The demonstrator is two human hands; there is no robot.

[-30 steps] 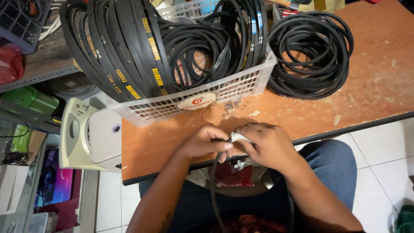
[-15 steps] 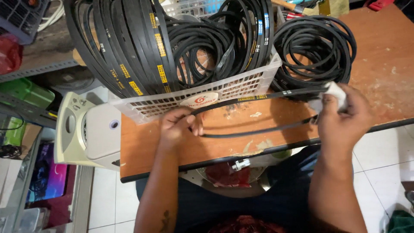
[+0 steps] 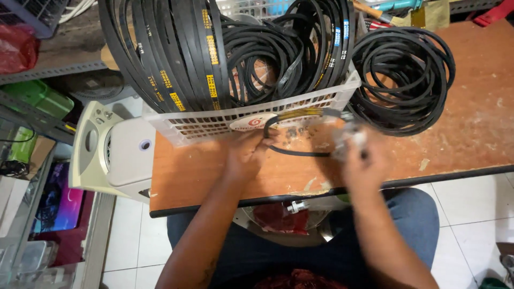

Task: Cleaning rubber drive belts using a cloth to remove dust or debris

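Hidden or unclear: we found the right hand smeared by motion blur; a pale blurred thing sat at its fingertips, and we could not tell what it was, nor how tightly that hand closed.
Cut off: the upper arcs of the belts in the basket ran out of frame at 12 o'clock; our lap and the grey fan housing were partly covered by the table.
Held item: one thin black belt, stretched in a narrow loop between our two hands, lay just above the table at 6 o'clock of the basket.
Left hand: fingers curled closed around the belt's left end, touching the basket's front wall.
Right hand: at the belt's right end; we could not tell whether it gripped the belt itself.
Container: one white lattice basket, standing on the table's far edge, packed with many upright black belts, too overlapped for us to count.
Loose stock: one coil of black belts at 3 o'clock of the basket, touching it.
Hands counted: two.
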